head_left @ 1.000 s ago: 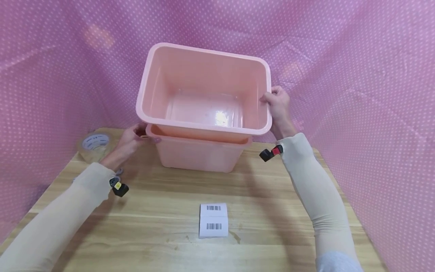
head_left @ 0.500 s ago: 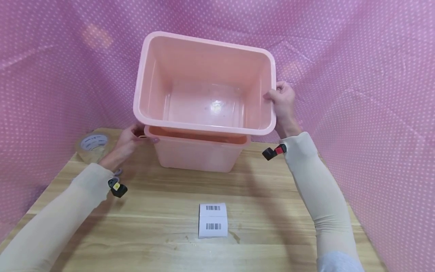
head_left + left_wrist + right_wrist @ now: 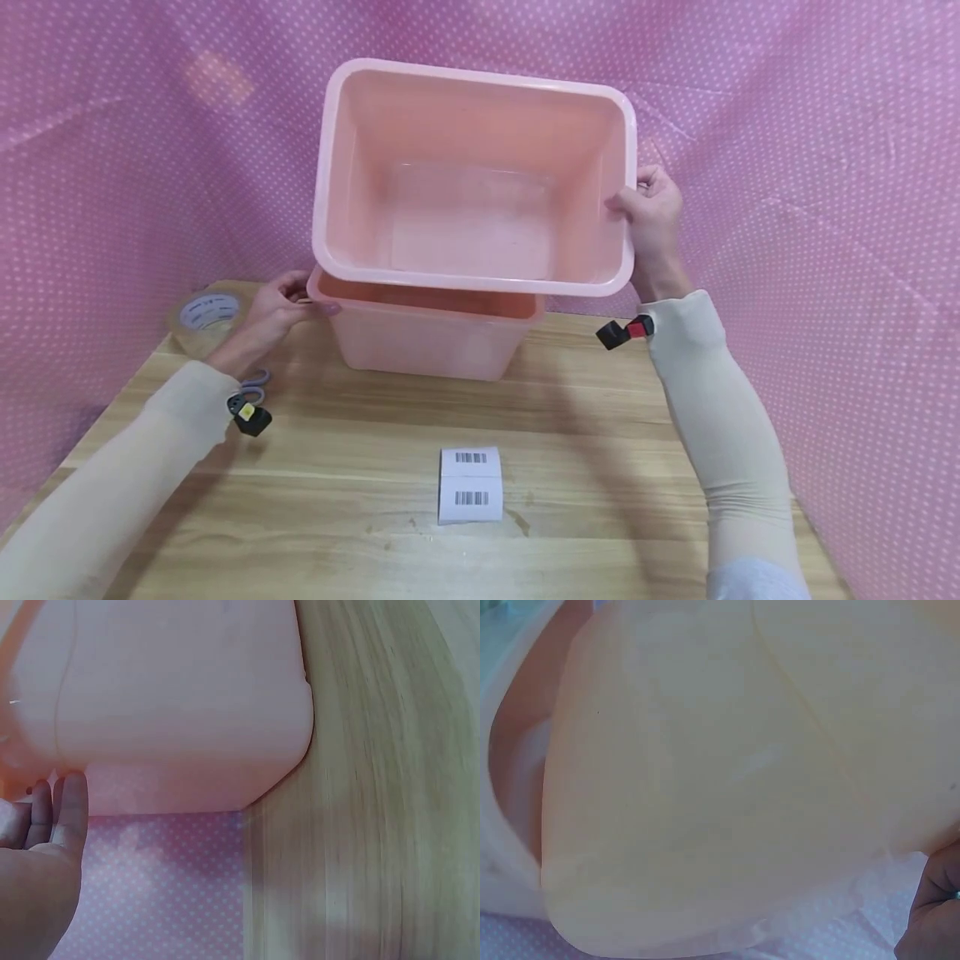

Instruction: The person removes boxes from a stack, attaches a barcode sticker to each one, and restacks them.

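Tilted toward the head camera, an upper pink plastic bin (image 3: 472, 217) shows its bare inside. My right hand (image 3: 654, 221) grips its right rim, thumb over the inner side; in the right wrist view the hand (image 3: 934, 907) shows at the corner beside the bin's outer wall (image 3: 705, 787). Below it a second pink bin (image 3: 427, 337) stands on the table, its opening partly hidden. My left hand (image 3: 273, 312) holds that lower bin's left rim. The left wrist view has the fingers (image 3: 73, 806) up against the lower bin's side (image 3: 187, 697).
A roll of clear tape (image 3: 206, 321) lies at the table's back left. Scissors (image 3: 255, 386) lie partly under the left wrist. A folded white paper with barcodes (image 3: 471, 485) is on the wooden table (image 3: 360, 517). Pink dotted cloth (image 3: 825, 208) hangs around the table.
The upper bin has risen and moved right with my right hand. The lower bin has shifted slightly left along with my left hand, and more of its opening shows.
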`<state>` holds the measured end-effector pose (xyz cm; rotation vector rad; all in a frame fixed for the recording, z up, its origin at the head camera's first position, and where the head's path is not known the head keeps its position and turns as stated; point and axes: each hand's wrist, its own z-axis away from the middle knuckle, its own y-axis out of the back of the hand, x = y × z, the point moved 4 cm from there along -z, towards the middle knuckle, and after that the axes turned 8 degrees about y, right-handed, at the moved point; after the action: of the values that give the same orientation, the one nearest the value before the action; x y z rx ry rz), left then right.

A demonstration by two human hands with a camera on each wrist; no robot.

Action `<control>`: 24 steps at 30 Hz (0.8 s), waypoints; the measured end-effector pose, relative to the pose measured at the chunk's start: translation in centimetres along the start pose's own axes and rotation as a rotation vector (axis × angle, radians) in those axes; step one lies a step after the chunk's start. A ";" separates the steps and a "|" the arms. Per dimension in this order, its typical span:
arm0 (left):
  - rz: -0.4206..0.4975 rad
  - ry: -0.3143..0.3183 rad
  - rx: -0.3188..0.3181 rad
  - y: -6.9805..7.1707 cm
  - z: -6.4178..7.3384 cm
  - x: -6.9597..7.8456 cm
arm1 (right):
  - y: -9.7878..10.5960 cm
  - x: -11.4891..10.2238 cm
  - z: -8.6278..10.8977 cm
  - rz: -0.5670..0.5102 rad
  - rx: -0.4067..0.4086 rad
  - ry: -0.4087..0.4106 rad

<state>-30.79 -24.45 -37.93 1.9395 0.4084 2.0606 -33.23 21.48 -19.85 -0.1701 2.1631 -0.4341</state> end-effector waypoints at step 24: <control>0.024 -0.001 -0.008 2.6 0.4 -1.2 | 4.2 -1.7 -0.6 0.016 0.062 0.018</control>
<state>-30.35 -27.35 -37.98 1.9505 0.3781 2.0722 -32.55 25.97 -19.81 -0.1141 2.1644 -0.4948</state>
